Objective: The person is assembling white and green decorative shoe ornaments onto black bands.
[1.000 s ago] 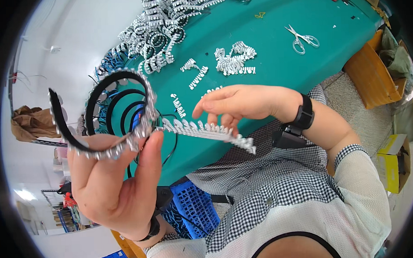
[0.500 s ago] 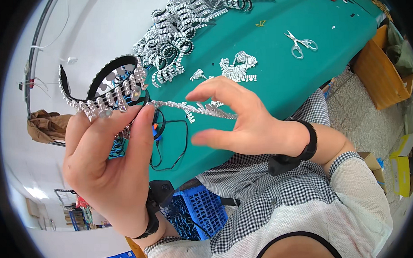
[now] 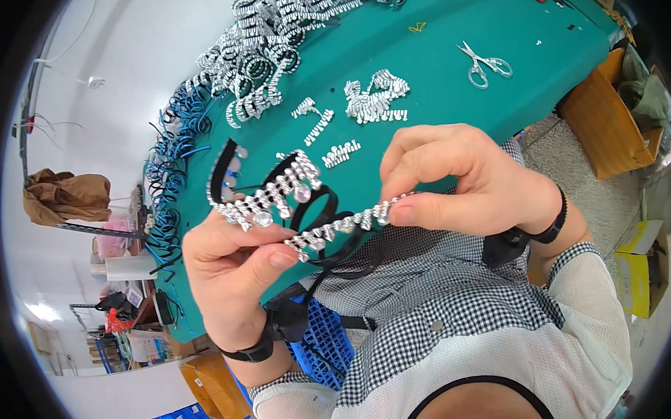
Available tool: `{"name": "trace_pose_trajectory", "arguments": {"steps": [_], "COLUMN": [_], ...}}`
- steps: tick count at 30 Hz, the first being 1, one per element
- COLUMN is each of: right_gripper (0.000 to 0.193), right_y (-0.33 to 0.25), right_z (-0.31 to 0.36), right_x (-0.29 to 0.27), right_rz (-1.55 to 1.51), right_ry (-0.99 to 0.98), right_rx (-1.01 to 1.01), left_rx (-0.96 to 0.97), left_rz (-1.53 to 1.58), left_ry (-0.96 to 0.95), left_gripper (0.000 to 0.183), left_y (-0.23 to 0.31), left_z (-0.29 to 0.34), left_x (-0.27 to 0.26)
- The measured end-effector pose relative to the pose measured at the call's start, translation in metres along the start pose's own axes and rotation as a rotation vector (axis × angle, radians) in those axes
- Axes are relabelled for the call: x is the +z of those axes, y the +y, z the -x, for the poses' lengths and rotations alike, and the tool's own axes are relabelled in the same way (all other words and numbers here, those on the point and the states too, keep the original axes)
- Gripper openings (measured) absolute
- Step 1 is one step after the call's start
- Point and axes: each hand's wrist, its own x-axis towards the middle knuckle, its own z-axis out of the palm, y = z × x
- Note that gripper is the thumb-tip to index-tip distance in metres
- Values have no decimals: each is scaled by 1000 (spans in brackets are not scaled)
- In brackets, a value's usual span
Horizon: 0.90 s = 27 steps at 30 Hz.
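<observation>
In my left hand [image 3: 231,276] is a black headband [image 3: 225,173] edged with silver rhinestones and hanging drops, its curve standing above my fingers. My left thumb and fingers also pinch one end of a silver rhinestone trim strip [image 3: 343,225]. The strip's other end sits between the thumb and forefinger of my right hand [image 3: 460,179], so it stretches between both hands. Black bands [image 3: 322,210] loop just behind the strip; where they attach is hidden. Beyond my hands lie short cut trim pieces [image 3: 341,154] and a small heap of trim [image 3: 379,97] on the green table [image 3: 419,73].
Scissors with clear handles [image 3: 486,65] lie at the far right of the table. A large pile of silver-trimmed black bands [image 3: 259,46] and a row of blue-black bands [image 3: 172,152] line the far left side. A cardboard box [image 3: 606,122] stands right; a blue crate [image 3: 321,339] is below.
My left hand has lowered and moved right with the headband. My right hand, which was open beside the strip, now pinches its end, and the strip is nearer to me.
</observation>
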Motion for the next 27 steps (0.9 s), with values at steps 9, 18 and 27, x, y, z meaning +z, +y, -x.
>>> {"name": "trace_pose_trajectory", "arguments": {"steps": [9,18,27], "right_gripper": [16,6,13], "right_y": [-5,-31,-4], "right_z": [-2,-6,-3], "right_x": [2,1,-1], "right_rz": [-245,167,-81], "right_ry": [-1,-45,-15], "right_rx": [407,247,381], "left_rx": [-74,-156,-114], "left_rz": [137,25,255], "left_ry": [-114,17,-16], "left_gripper": [25,14,15], "left_y": [-47,-51,-60], "left_z": [14,19,21], "left_x": [-12,2,4]}}
